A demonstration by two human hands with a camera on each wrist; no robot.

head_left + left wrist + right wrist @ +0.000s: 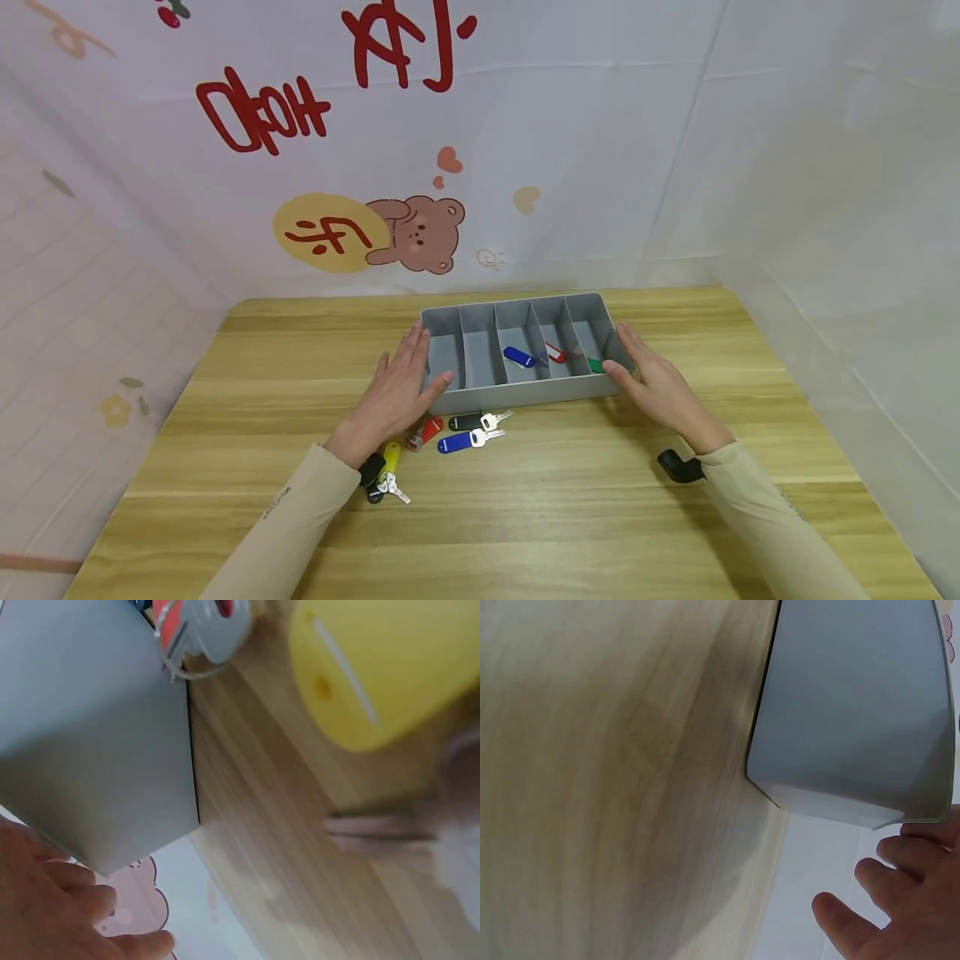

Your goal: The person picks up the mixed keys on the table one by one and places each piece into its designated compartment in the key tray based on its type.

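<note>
A grey divided tray (517, 390) stands near the back of the table. My left hand (397, 383) lies along its left end, fingers extended at the side wall and thumb by the front corner. At the opposite end, my right hand (656, 387) has its fingers straight along the outer wall and its thumb over the front rim corner. Inside the tray, a blue key tag (518, 357) sits in the middle compartment, a red key tag (556, 352) one to its right, and a green tag (596, 366), partly hidden, in the rightmost. The two left compartments hold nothing.
Before the tray lie a black key tag (466, 422) and a blue key tag (454, 442), both with keys. A red key tag (432, 429) lies by the left hand. Near the left wrist is a yellow key tag (392, 457) with keys. Printed cloth (585, 167) hangs behind the table.
</note>
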